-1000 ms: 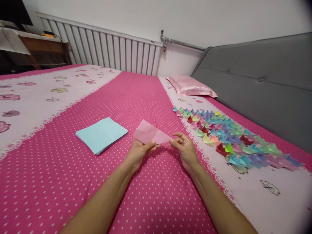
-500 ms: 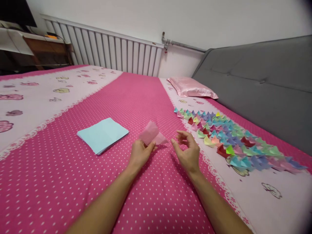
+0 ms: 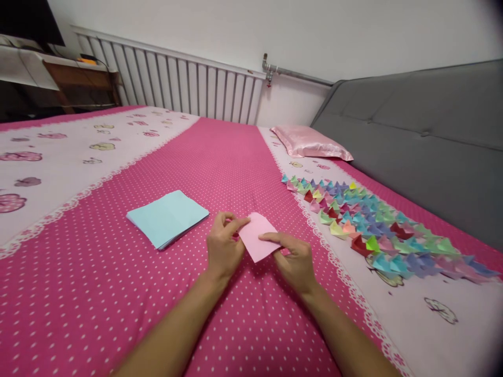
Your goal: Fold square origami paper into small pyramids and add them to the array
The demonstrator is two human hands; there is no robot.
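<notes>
A small pink sheet of paper (image 3: pixel 257 243), squarish and turned cornerwise, is held between both hands above the bed. My left hand (image 3: pixel 226 243) pinches its upper left edge between thumb and fingers. On the paper's right side my right hand (image 3: pixel 294 259) grips it, the forefinger lying on top and the thumb hidden beneath. To the left lies a stack of light blue paper sheets (image 3: pixel 168 217). Rows of small folded paper boats (image 3: pixel 377 225) in many colours stand on the bed to the right.
A bright pink dotted bedspread (image 3: pixel 231 162) with pale printed bands covers the bed. Farther back lies a pink satin pillow (image 3: pixel 308 141) by a grey padded headboard (image 3: pixel 424 115). A white radiator (image 3: pixel 173 73) runs along the wall. At the far left stands a wooden table (image 3: pixel 82 78) with a monitor (image 3: pixel 31 21).
My right hand, apart from the paper before, has moved left and now grips it. The pink paper has turned and come lower, its flat face now upward.
</notes>
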